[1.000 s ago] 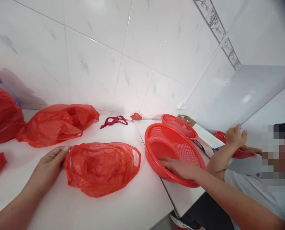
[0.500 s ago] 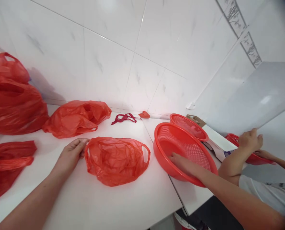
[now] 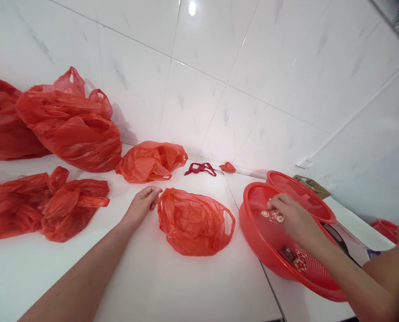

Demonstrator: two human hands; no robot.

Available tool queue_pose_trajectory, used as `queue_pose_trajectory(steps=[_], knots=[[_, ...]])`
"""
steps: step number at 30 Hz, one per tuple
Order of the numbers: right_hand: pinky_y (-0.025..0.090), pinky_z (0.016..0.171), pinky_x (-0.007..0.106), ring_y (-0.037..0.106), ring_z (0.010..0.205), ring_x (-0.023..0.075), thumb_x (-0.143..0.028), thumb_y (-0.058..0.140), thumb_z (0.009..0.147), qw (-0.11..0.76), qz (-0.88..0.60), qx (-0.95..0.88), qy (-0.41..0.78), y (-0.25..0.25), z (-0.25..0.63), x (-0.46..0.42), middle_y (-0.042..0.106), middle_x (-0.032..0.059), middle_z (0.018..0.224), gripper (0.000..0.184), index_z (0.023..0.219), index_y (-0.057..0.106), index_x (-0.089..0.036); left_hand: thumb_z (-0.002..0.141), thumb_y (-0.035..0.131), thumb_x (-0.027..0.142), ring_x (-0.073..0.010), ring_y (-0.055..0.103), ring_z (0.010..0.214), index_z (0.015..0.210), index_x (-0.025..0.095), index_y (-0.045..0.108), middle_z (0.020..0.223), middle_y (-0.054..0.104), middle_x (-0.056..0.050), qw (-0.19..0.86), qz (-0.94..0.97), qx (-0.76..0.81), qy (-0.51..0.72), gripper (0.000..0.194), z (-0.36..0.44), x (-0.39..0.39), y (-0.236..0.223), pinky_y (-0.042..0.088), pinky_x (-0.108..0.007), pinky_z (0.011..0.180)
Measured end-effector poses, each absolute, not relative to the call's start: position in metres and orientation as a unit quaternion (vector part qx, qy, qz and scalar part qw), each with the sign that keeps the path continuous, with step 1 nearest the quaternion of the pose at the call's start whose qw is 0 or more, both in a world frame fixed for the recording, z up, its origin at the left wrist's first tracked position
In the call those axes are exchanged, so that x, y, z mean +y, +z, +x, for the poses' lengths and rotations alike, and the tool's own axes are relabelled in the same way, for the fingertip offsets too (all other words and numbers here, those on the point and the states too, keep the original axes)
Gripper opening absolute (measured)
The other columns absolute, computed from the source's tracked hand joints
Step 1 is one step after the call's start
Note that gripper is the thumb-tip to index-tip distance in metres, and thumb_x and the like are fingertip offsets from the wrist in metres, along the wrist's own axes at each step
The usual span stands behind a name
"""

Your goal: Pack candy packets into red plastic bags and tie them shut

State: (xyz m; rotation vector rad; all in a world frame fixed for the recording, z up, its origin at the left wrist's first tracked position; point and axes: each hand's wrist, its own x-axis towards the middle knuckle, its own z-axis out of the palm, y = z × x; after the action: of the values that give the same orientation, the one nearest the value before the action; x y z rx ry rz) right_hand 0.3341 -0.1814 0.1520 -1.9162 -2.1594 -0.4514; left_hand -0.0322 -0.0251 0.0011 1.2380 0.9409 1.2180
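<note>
My left hand (image 3: pixel 144 203) pinches the left edge of a thin red plastic bag (image 3: pixel 194 223), which lies with its mouth spread open on the white table. A loop handle shows at its right side. To the right stands a deep red plastic colander (image 3: pixel 253 241) with perforated walls. Over it, my right hand (image 3: pixel 289 217) is closed on several small white-and-red pieces (image 3: pixel 272 216), some ring-shaped, which show below the fingers. More small pieces (image 3: pixel 299 261) lie inside the colander near its front wall; their kind is too small to tell.
Several full red bags (image 3: pixel 75 129) stand at the back left, with knotted ones (image 3: pixel 75 208) in front. A crumpled red bag (image 3: pixel 152 161), a dark red ribbon (image 3: pixel 202 168) and a second colander (image 3: pixel 300 192) are near the wall. Another person's arm (image 3: pixel 392 268) is at the right.
My right hand has risen from the bottom of the colander with small pieces in its grip. My left hand keeps hold of the bag's edge. The view has turned left.
</note>
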Motion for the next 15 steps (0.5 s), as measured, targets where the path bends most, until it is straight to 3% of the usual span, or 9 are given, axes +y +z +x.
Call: queue_pose_trajectory(steps=[4, 10, 15], knots=[[0.041, 0.066, 0.026, 0.054, 0.085, 0.0158, -0.007, 0.044, 0.079, 0.127, -0.575, -0.803, -0.089, 0.166, 0.276, -0.167, 0.054, 0.0042, 0.1, 0.021, 0.088, 0.055, -0.022, 0.078, 0.059, 0.046, -0.0082, 0.036, 0.048, 0.073, 0.019, 0.057, 0.055, 0.046, 0.006, 0.553, 0.52, 0.393, 0.519, 0.028, -0.032, -0.025, -0.001, 0.029, -0.021, 0.047], [0.038, 0.059, 0.021, 0.049, 0.071, 0.0098, 0.002, 0.05, 0.068, 0.059, -0.499, -0.863, 0.06, 0.127, 0.211, -0.123, 0.051, 0.0009, 0.096, 0.038, 0.096, 0.056, -0.023, 0.078, 0.059, 0.047, -0.0083, 0.039, 0.047, 0.075, 0.018, 0.058, 0.055, 0.047, 0.006, 0.549, 0.523, 0.387, 0.525, 0.029, -0.033, -0.024, -0.005, 0.03, -0.021, 0.048], [0.045, 0.078, 0.028, 0.054, 0.092, 0.0155, -0.013, 0.061, 0.07, 0.059, -0.505, -0.846, 0.157, 0.125, 0.212, -0.109, 0.048, 0.0031, 0.115, 0.045, 0.113, 0.056, -0.029, 0.076, 0.06, 0.049, -0.01, 0.046, 0.05, 0.078, 0.018, 0.06, 0.061, 0.056, 0.003, 0.561, 0.519, 0.38, 0.521, 0.031, -0.033, -0.026, -0.003, 0.033, -0.022, 0.049]])
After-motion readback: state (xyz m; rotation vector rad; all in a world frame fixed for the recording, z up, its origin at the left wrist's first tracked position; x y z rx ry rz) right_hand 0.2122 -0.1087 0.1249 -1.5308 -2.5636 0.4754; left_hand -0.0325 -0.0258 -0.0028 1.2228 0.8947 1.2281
